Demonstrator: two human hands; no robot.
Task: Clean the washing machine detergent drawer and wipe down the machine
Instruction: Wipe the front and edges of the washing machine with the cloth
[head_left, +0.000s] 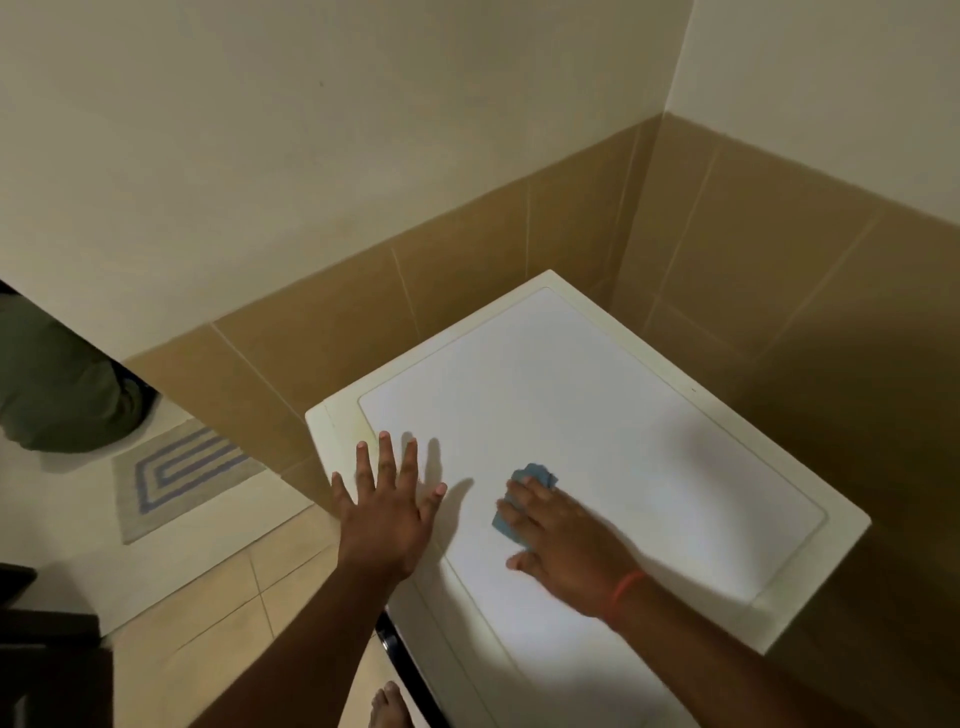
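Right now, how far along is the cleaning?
Nothing shows as finished; the drawer is out of view. In hand: the right hand presses a blue cloth on the machine's top, the left hand flat beside it. Left: the top's far half, and yellowish marks near its left edge.

A grey rectangular floor mat with blue nested stripes (179, 475) lies on the pale floor at the left, near the tan tiled lower wall (519, 249). Cream painted wall (311, 130) rises above the tan tiles and meets a second wall at the far right corner. Beige floor tiles with thin grout lines (234, 597) cover the near floor. At the far left a dark green fabric shape (57, 389) rests on the floor. Dark furniture (41, 665) fills the near left corner.
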